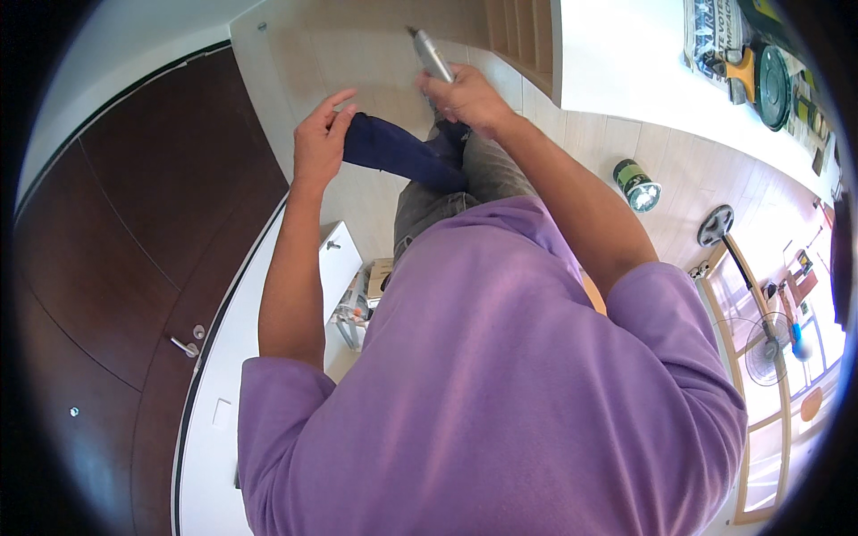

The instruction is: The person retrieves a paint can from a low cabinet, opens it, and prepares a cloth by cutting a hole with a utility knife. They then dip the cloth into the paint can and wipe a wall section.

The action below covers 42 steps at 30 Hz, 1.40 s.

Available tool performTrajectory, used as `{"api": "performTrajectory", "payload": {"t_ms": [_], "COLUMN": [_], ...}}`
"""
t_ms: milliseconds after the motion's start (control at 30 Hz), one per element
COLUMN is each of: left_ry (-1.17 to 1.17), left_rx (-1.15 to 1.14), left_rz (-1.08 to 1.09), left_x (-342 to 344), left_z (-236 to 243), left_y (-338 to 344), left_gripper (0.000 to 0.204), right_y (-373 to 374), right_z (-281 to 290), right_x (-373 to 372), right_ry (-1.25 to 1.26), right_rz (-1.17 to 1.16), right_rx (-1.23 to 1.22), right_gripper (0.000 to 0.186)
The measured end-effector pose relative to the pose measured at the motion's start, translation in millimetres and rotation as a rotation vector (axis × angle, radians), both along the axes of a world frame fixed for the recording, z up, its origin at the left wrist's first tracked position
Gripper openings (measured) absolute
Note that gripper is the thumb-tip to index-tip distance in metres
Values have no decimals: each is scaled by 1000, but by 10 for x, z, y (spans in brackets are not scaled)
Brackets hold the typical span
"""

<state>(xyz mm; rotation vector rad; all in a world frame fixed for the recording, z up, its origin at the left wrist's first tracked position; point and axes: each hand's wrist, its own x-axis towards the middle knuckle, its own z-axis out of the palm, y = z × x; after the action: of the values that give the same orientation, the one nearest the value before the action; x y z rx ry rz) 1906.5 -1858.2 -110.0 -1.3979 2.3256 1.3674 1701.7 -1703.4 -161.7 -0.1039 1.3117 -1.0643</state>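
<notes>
It's a home; dark door [134, 268], standing fan [770, 350].

silver tool [433, 56] partly hidden, door [147, 241] cropped

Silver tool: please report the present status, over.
Right hand gripping silver tool. Left hand at dark blue fabric, grip unclear. Green can on floor, off to right.
</notes>
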Motion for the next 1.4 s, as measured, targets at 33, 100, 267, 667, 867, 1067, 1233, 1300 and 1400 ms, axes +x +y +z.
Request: {"api": "performTrajectory", "payload": {"t_ms": [33,100,267,667,867,1067,1233,1300,1400], "left_ry": [13,44,4,110,36,-258,72,62,87], "left_rx": [18,53,29,-135,177,437,425,290,202], "left_rz": [21,67,91,-125,62,138,402,339,331], "left_x": [66,102,56,194,257,293,322,349,354], "left_z": [-10,12,90,-153,-115,-108,-58,-51,-11], "left_y": [-27,-17,32,337,259,52,26,-55,-124], "left_gripper": [29,28,21,25,26,33,31,30,31], "right_y": [-26,-79,-113,-106,-117,-182,-321,-390,-479], "right_z": [27,88,-31,-6,-17,-85,-54,-37,-45], "right_x": [97,320,696,378,340,366,499,524,544], "right_ry": [-19,-58,-165,-250,-60,14,73,64,100], "right_rz": [27,96,119,111,164,169,188,181,163], "right_rx": [14,13,-48,-39,27,-31,-94,-122,-186], "right_gripper": [29,29,27,25,26,23,22,23,22]}}
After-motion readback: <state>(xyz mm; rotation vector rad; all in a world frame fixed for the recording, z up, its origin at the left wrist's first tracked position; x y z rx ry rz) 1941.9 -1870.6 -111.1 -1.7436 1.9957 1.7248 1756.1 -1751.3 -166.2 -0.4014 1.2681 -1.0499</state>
